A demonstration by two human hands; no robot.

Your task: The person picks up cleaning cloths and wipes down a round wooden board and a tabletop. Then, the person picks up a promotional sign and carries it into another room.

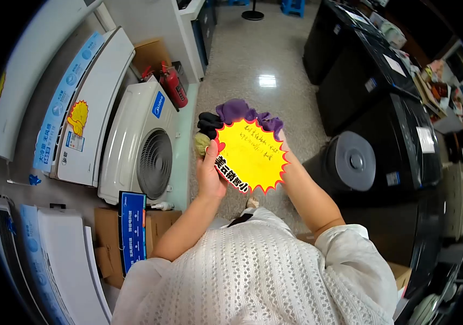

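A yellow starburst sign (250, 154) with a red edge, handwriting and large printed characters is held up in front of my body. My left hand (210, 172) grips its left edge, thumb on the front. Behind the sign's upper edge bunch purple cloth (237, 110), black cloth (209, 124) and an olive-green piece (202, 144). My right forearm reaches behind the sign's right side, and the sign and the purple cloth hide my right hand, so its fingers do not show.
At the left stand a white outdoor unit (128, 141), white air conditioners (93, 108), a red fire extinguisher (174, 86) and cardboard boxes (164, 225). Black appliances (361, 76) line the right, beside a grey lidded bin (353, 162). Blue stools (293, 6) stand far ahead.
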